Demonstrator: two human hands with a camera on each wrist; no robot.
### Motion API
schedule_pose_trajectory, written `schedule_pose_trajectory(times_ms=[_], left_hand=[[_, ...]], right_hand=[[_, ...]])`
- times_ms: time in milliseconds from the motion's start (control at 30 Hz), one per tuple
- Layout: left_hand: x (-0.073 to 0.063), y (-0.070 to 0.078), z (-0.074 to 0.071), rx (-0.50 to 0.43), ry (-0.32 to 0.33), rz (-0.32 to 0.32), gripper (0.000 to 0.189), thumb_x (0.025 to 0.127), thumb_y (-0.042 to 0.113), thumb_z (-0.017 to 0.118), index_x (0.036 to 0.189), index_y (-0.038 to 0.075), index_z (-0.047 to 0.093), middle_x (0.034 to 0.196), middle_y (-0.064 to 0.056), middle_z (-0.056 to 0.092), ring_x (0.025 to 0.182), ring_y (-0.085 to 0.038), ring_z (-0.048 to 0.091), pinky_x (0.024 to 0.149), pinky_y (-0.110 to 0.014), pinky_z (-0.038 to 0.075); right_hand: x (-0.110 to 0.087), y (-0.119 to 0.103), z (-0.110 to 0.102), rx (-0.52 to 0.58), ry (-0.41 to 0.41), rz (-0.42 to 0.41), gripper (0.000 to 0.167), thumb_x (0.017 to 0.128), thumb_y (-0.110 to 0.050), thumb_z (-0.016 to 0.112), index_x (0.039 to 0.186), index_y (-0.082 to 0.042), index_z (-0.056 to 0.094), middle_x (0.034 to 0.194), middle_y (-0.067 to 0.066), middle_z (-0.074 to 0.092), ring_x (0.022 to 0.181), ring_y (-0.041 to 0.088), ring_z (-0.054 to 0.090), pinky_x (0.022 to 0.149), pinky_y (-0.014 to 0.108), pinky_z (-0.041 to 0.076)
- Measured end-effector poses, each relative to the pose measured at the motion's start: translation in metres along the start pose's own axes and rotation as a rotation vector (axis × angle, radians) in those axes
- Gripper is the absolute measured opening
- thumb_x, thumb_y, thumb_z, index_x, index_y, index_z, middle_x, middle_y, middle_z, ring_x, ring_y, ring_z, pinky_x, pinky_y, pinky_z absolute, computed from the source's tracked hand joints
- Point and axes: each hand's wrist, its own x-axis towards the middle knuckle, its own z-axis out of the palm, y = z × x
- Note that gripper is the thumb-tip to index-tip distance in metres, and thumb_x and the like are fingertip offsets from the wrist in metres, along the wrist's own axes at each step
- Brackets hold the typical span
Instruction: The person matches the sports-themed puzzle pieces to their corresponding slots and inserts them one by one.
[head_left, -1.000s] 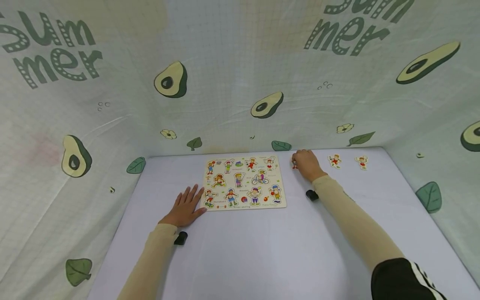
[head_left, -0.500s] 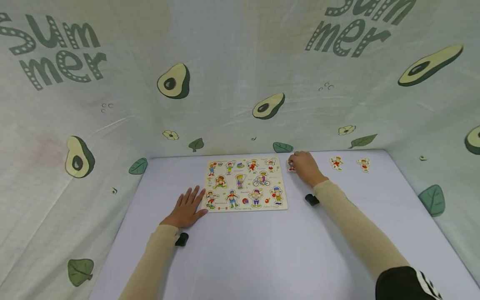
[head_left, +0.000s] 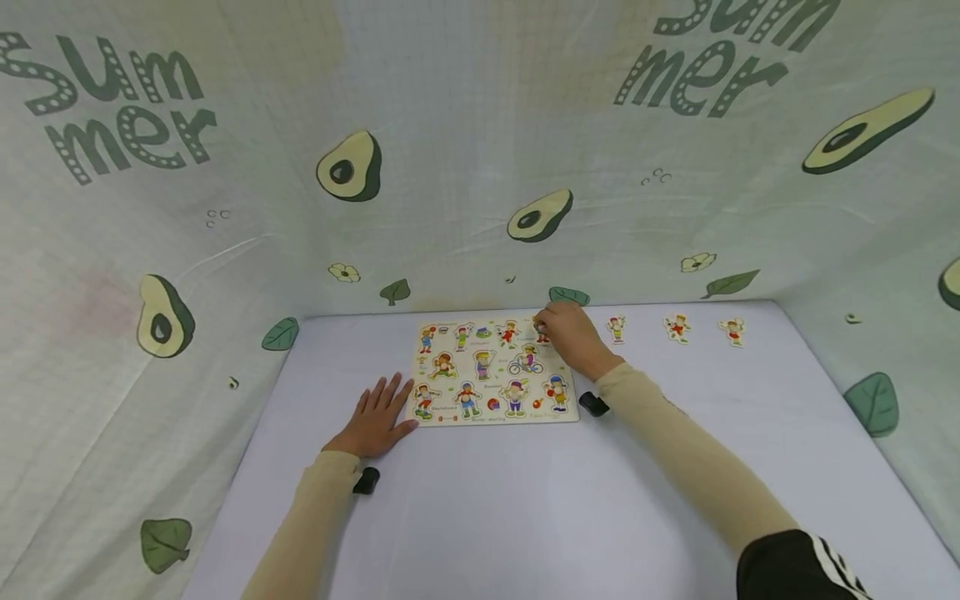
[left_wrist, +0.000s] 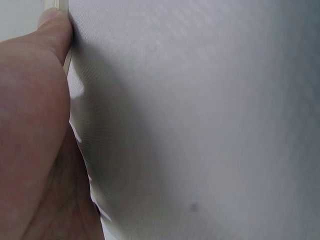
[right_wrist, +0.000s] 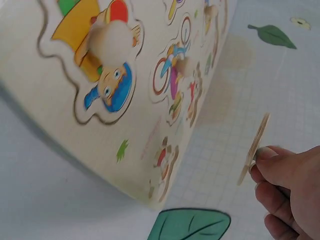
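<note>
A cream wooden puzzle board (head_left: 510, 421) with figures of children at sports lies at the back of the table. Over its back right corner, my right hand (head_left: 573, 337) pinches a thin wooden puzzle piece (right_wrist: 257, 145) between thumb and forefinger. That piece shows edge-on in the right wrist view, apart from the board, its picture turned away. My left hand (head_left: 377, 419) lies with fingers spread at the board's left side, its thumb (left_wrist: 57, 30) against the edge. Round knobs (right_wrist: 112, 42) stick up from the pieces set in the board.
Three loose puzzle pieces, one nearest the board (head_left: 616, 329), a middle one (head_left: 677, 328) and a far right one (head_left: 732, 333), lie in a row on the white table (head_left: 525, 517). Behind rises a cloth backdrop (head_left: 442, 167) printed with avocados and leaves.
My right hand has moved left from beside the board to above its back right corner, carrying the piece. A loose piece formerly hidden by the hand now shows. The left hand stays put.
</note>
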Motion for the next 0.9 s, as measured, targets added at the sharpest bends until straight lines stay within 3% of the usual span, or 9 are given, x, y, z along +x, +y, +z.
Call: schedule_pose_trajectory(times_ms=[267, 600, 900], left_hand=[[0.0, -0.001, 0.0, -0.007, -0.008, -0.009, 0.081, 0.109, 0.046, 0.055, 0.17, 0.007, 0.017, 0.177, -0.022, 0.005, 0.161, -0.049, 0.0, 0.128, -0.067, 0.002], [-0.003, 0.001, 0.0, -0.002, 0.0, -0.003, 0.08, 0.109, 0.045, 0.054, 0.169, 0.006, 0.018, 0.176, -0.023, 0.006, 0.161, -0.05, 0.002, 0.128, -0.068, 0.003], [-0.001, -0.001, 0.002, 0.013, 0.015, 0.001, 0.08, 0.109, 0.047, 0.054, 0.169, 0.007, 0.02, 0.176, -0.022, 0.008, 0.161, -0.049, 0.005, 0.128, -0.068, 0.006]], right_hand=[[0.013, -0.023, 0.009, -0.021, 0.017, -0.077, 0.011, 0.097, -0.004, 0.077, 0.108, -0.002, 0.077, 0.1, 0.01, 0.073, 0.097, 0.028, 0.069, 0.095, 0.044, 0.057], [0.025, -0.048, 0.021, -0.103, 0.028, -0.162, 0.017, 0.096, -0.001, 0.077, 0.112, -0.007, 0.075, 0.108, 0.007, 0.073, 0.106, 0.025, 0.068, 0.105, 0.041, 0.051], [0.041, -0.068, 0.031, -0.099, -0.005, -0.177, 0.014, 0.099, -0.004, 0.073, 0.112, -0.01, 0.076, 0.111, 0.005, 0.073, 0.111, 0.025, 0.067, 0.108, 0.041, 0.049]])
